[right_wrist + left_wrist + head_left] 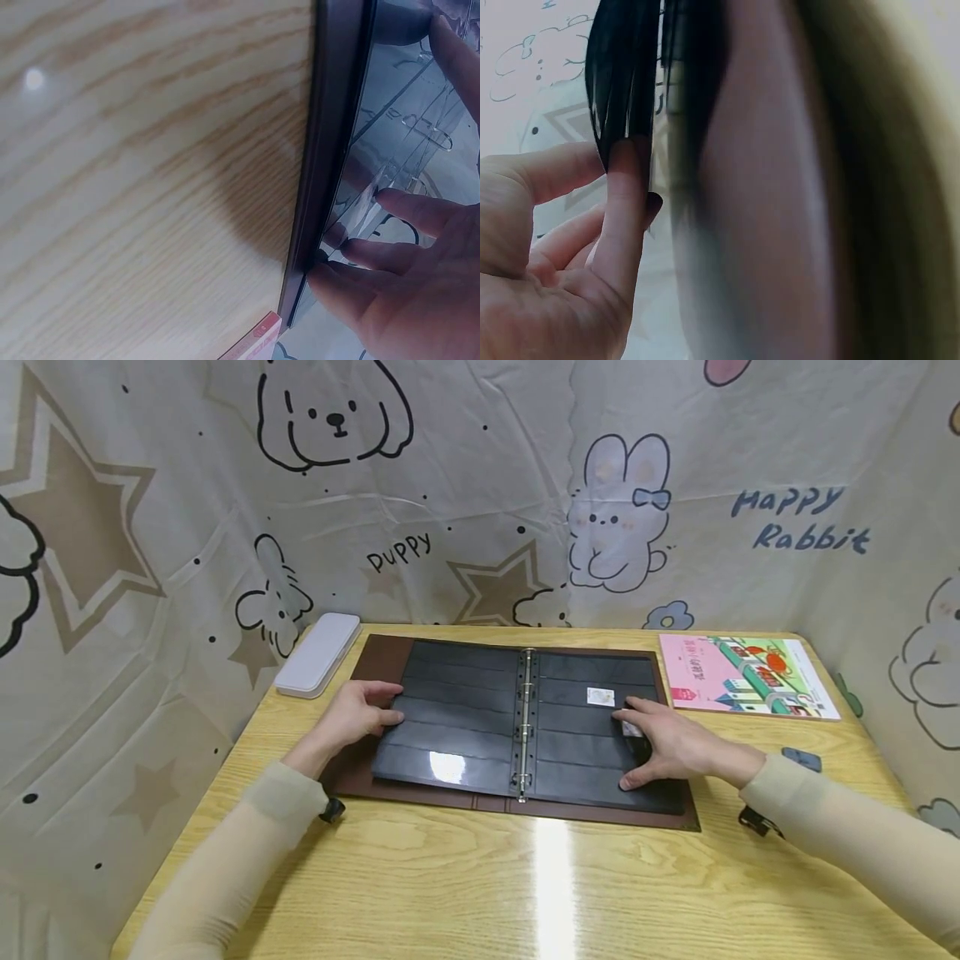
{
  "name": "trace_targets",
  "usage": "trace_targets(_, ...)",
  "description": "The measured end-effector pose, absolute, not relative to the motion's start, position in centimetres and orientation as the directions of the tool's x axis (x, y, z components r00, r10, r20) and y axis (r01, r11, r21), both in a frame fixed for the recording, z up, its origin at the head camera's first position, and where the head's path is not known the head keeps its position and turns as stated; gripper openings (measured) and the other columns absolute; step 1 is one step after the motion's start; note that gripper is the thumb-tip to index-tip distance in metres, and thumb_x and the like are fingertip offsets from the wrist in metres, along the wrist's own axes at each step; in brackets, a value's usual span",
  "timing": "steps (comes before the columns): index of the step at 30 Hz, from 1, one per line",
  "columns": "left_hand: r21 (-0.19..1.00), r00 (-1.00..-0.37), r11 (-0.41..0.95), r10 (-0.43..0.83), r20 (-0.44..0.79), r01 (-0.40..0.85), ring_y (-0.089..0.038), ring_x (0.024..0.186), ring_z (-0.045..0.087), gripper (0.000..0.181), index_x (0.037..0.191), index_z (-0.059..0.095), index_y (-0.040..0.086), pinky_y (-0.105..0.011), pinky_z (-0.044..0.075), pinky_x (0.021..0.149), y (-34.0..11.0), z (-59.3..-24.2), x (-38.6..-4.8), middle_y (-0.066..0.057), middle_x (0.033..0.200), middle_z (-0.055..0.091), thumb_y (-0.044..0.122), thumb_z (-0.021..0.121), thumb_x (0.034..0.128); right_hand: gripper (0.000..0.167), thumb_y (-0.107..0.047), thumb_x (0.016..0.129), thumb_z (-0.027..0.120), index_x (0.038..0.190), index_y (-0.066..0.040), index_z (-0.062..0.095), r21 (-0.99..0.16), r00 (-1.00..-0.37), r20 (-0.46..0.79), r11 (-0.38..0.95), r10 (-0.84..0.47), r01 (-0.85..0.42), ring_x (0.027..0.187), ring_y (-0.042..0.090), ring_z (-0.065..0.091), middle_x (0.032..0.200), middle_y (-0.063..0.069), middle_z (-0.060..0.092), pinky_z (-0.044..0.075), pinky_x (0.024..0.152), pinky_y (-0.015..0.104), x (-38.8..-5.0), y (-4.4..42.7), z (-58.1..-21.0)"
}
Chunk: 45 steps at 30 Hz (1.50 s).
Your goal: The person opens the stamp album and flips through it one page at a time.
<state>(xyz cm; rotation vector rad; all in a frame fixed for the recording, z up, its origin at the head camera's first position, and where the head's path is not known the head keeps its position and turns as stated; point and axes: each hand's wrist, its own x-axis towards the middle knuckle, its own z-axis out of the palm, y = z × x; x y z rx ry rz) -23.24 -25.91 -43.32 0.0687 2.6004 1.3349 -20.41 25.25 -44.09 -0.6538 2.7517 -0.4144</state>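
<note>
A brown ring binder [491, 804] lies spread on the table, with black pocket pages [465, 693] on both sides of its metal rings [527, 718]. At the left edge, my left hand [356, 714] pinches the black pages between thumb and fingers; the left wrist view shows them slightly bowed in the grip [626, 82]. My right hand [671, 743] rests on the right page with fingers spread, fingertips touching its shiny surface. One small pale stamp [601, 697] sits in a pocket there. A second small pale piece [632, 728] is partly hidden under the right fingers.
A white case [318, 656] lies at the back left of the wooden table [420, 877]. A pink illustrated book [750, 677] is at the back right, with a small dark blue-grey object [801, 758] nearer the right forearm. A printed curtain [480, 485] hangs behind.
</note>
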Motion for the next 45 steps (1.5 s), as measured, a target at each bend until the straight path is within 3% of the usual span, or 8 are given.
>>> trace_targets(3, 0.804, -0.975, 0.592, 0.145, -0.171, -0.053, -0.027, 0.114, 0.078, 0.058, 0.152, 0.067, -0.002, -0.026, 0.065, 0.074, -26.0, -43.7, -23.2, -0.031, 0.159, 0.064, 0.005, 0.084, 0.0972, 0.118, -0.062, 0.072, 0.102, 0.163, -0.003, 0.056, -0.338, -0.856, -0.200, 0.854, -0.476, -0.396, 0.158, 0.062, 0.044, 0.174, 0.040, 0.039, 0.044, 0.123, 0.076, -20.4, 25.3, -44.2)
trace_targets(11, 0.774, -0.971, 0.631, 0.142, -0.191, -0.060, -0.017, 0.079, 0.079, 0.058, 0.154, 0.066, 0.000, -0.028, 0.065, 0.073, -25.9, -44.0, -22.8, -0.031, 0.161, 0.062, 0.008, 0.083, 0.0989, 0.118, -0.062, 0.072, 0.102, 0.163, -0.003, 0.056, -0.345, -0.855, -0.199, 0.851, -0.478, -0.396, 0.159, 0.062, 0.044, 0.174, 0.040, 0.038, 0.043, 0.124, 0.076, -20.4, 25.3, -44.3)
trace_targets(14, 0.769, -0.971, 0.635, 0.136, -0.198, -0.068, -0.017, 0.077, 0.079, 0.059, 0.155, 0.066, 0.001, -0.029, 0.066, 0.075, -25.9, -44.1, -22.9, -0.029, 0.162, 0.061, 0.008, 0.083, 0.0992, 0.118, -0.062, 0.072, 0.102, 0.163, -0.003, 0.056, -0.345, -0.855, -0.198, 0.850, -0.480, -0.397, 0.159, 0.062, 0.044, 0.174, 0.040, 0.038, 0.043, 0.124, 0.076, -20.4, 25.3, -44.3)
trace_targets(23, 0.749, -0.977, 0.660, 0.122, -0.176, -0.052, -0.026, 0.095, 0.085, 0.055, 0.153, 0.067, 0.000, -0.035, 0.070, 0.080, -26.1, -43.9, -22.6, -0.028, 0.157, 0.067, 0.012, 0.081, 0.1019, 0.113, -0.058, 0.075, 0.102, 0.163, -0.003, 0.056, -0.367, -0.840, -0.224, 0.841, -0.494, -0.396, 0.158, 0.062, 0.043, 0.174, 0.040, 0.038, 0.042, 0.125, 0.076, -20.8, 25.5, -43.8)
trace_targets(31, 0.343, -0.982, 0.923, 0.189, -0.003, 0.177, -0.039, 0.115, 0.080, 0.059, 0.151, 0.071, 0.005, -0.056, 0.064, 0.094, -23.3, -42.8, -21.0, -0.020, 0.136, 0.081, 0.039, 0.079, 0.1037, 0.101, -0.053, 0.084, 0.097, 0.160, 0.001, 0.057, -0.369, -0.840, -0.186, 0.829, -0.510, -0.421, 0.150, 0.055, 0.058, 0.164, 0.034, 0.056, 0.047, 0.123, 0.073, -22.2, 25.7, -42.7)
trace_targets(34, 0.237, -0.963, 0.938, 0.268, -0.026, 0.255, -0.042, 0.126, 0.077, 0.069, 0.157, 0.065, 0.003, -0.059, 0.064, 0.100, -21.8, -42.4, -20.2, -0.022, 0.147, 0.075, 0.046, 0.077, 0.1046, 0.096, -0.049, 0.087, 0.096, 0.159, 0.002, 0.058, -0.360, -0.845, -0.163, 0.828, -0.509, -0.430, 0.149, 0.054, 0.059, 0.163, 0.033, 0.059, 0.046, 0.124, 0.072, -23.2, 25.7, -42.1)
trace_targets(37, 0.187, -0.930, 0.918, 0.365, -0.049, 0.351, -0.046, 0.149, 0.063, 0.076, 0.163, 0.058, 0.002, -0.063, 0.056, 0.117, -20.4, -42.3, -19.6, -0.025, 0.166, 0.060, 0.050, 0.075, 0.1062, 0.090, -0.046, 0.091, 0.093, 0.159, 0.001, 0.059, -0.352, -0.858, -0.163, 0.841, -0.487, -0.410, 0.151, 0.052, 0.058, 0.163, 0.030, 0.060, 0.045, 0.126, 0.071, -24.5, 25.7, -41.4)
trace_targets(45, 0.205, -0.826, 0.829, 0.550, -0.127, 0.520, -0.054, 0.173, 0.023, 0.094, 0.178, 0.034, 0.013, -0.076, 0.030, 0.134, -16.8, -42.4, -19.6, -0.025, 0.186, 0.027, 0.066, 0.066, 0.1070, 0.085, -0.043, 0.095, 0.090, 0.159, 0.003, 0.058, -0.296, -0.885, -0.187, 0.884, -0.426, -0.362, 0.150, 0.054, 0.059, 0.160, 0.032, 0.062, 0.046, 0.125, 0.070, -28.4, 26.1, -40.9)
